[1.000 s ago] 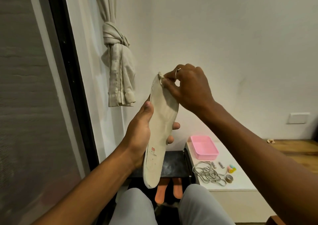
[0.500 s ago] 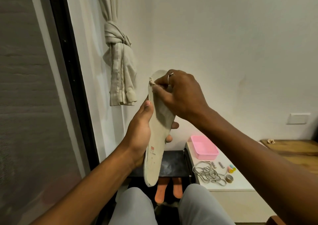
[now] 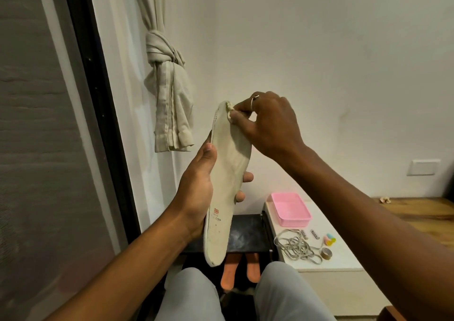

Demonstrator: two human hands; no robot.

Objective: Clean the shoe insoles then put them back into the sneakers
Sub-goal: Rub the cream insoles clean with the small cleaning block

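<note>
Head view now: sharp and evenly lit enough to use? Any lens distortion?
Head view: soft, even indoor light, no glare; insole, left hand and right hand pinching a small cloth fairly sharp, red print unreadable. Head view: wide-angle lens slants the dark window frame at the left.
</note>
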